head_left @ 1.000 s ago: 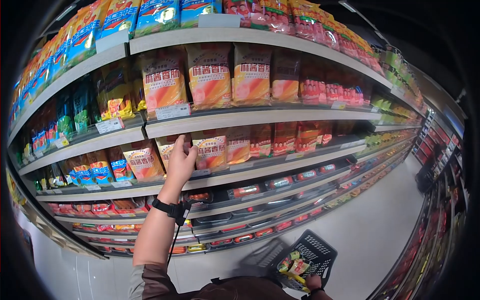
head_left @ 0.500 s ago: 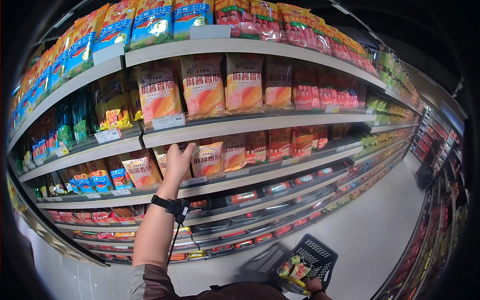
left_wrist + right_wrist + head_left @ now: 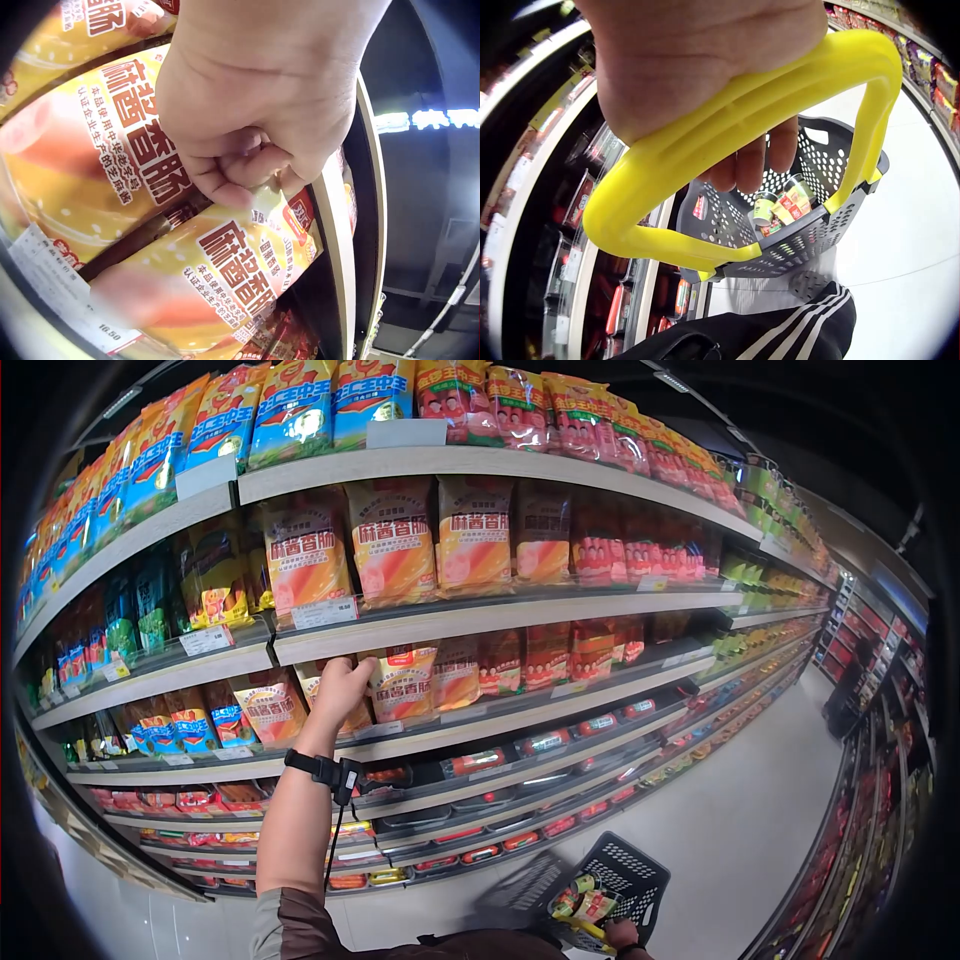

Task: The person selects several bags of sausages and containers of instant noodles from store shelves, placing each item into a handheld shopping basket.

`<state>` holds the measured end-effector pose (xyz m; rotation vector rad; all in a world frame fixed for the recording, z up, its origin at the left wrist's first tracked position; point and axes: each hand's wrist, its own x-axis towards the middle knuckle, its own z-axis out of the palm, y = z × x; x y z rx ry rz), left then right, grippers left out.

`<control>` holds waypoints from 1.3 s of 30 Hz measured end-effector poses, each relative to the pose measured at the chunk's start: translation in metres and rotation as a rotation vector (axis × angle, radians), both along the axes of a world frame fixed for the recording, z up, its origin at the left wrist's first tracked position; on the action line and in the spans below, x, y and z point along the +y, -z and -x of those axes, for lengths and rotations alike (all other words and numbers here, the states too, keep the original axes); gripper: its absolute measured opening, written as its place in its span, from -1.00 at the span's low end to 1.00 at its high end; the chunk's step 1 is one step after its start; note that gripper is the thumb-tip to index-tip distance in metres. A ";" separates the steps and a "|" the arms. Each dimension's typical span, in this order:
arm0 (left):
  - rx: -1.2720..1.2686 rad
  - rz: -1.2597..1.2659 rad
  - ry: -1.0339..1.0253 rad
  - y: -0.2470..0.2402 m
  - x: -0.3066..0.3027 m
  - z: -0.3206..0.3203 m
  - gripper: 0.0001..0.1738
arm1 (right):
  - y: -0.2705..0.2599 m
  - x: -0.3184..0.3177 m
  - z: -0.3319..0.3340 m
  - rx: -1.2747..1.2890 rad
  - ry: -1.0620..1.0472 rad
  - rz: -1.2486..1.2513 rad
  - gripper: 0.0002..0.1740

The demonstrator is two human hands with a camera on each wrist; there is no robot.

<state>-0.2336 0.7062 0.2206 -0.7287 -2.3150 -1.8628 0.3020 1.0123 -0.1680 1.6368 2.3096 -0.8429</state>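
Note:
In the left wrist view my left hand (image 3: 259,90) has curled fingers and pinches the top corner of a yellow-orange sausage bag (image 3: 217,281). The bag leans at the front of a shelf, beside another bag (image 3: 97,150) of the same print. From the head view, my left hand (image 3: 343,688) reaches under the shelf above, at the upper left of the bag (image 3: 405,685). Low on the right, my right hand (image 3: 705,60) grips the yellow handle (image 3: 731,122) of a dark grey shopping basket (image 3: 787,244). Small cups and packets (image 3: 787,206) lie inside it.
A shelf board (image 3: 500,618) runs just over my left hand, with more sausage bags (image 3: 390,545) standing on it. Packaged sausages (image 3: 475,762) fill lower shelves. A price label (image 3: 67,289) sits on the shelf edge. The aisle floor (image 3: 730,760) stretches right, towards a dark figure (image 3: 850,690).
My left hand has gone from hovering with an extended finger to pinching the bag's top corner. The bag has risen slightly and its red logo shows. The right hand keeps its hold on the basket.

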 end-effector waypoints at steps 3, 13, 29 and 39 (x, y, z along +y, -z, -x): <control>-0.013 0.023 0.037 -0.006 0.004 -0.004 -0.64 | -0.003 -0.001 0.000 0.042 -0.039 -0.016 -0.58; -0.212 -0.071 0.185 -0.005 -0.005 0.012 -0.72 | 0.005 0.001 -0.002 0.069 -0.023 -0.006 -0.57; -0.192 -0.025 0.259 -0.001 -0.014 -0.001 -0.65 | 0.027 0.009 -0.008 0.101 0.005 -0.017 -0.53; -0.175 -0.151 0.360 0.001 -0.012 -0.013 -0.66 | 0.020 0.008 -0.005 0.008 -0.039 0.004 -0.57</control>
